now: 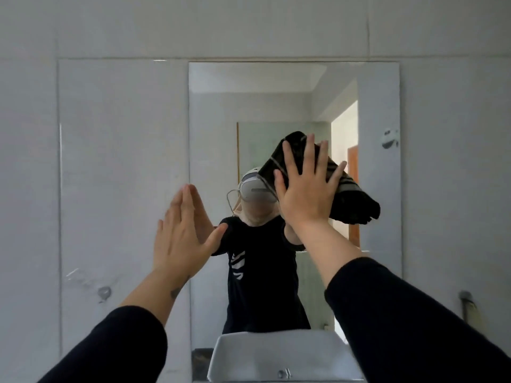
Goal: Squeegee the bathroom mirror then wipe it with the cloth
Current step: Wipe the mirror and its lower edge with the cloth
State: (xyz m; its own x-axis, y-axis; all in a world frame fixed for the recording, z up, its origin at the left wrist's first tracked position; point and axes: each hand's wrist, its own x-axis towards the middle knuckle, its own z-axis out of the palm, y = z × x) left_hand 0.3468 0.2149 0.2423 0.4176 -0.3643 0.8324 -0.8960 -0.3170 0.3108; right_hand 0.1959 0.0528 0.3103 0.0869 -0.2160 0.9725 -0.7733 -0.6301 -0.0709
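The bathroom mirror hangs on the wall straight ahead, reflecting a person in a black shirt. My right hand lies flat with fingers spread, pressing a dark striped cloth against the glass at mid height, right of centre. The cloth sticks out above and to the right of the palm. My left hand is open and flat, fingers together, touching or nearly touching the mirror's left part; its reflection meets the fingertips. No squeegee is in view.
A white sink with a tap sits below the mirror. Wall tiles surround the glass. A small hook is on the right wall, another fitting lower right, and a mark lower left.
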